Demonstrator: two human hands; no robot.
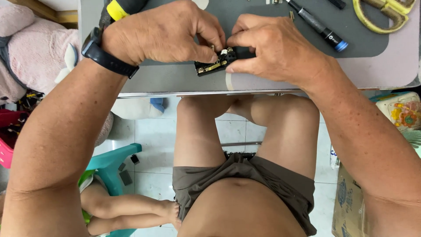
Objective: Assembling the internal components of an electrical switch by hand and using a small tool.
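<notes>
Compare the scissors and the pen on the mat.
The scissors have yellow looped handles; the pen is a slim black stick with a blue tip. The scissors lie at the right corner, partly cut off; the pen lies slanted, nearer the right hand. Both rest untouched on the grey mat.

— What can't you make out?
— Both hands cover most of the black part point(213, 65); the right hand point(274, 48) hides its far end.
— And above the hands?
— Scissors point(383, 15) and a yellow-banded tool point(119, 8), perhaps a screwdriver, run off the top edge.
</notes>
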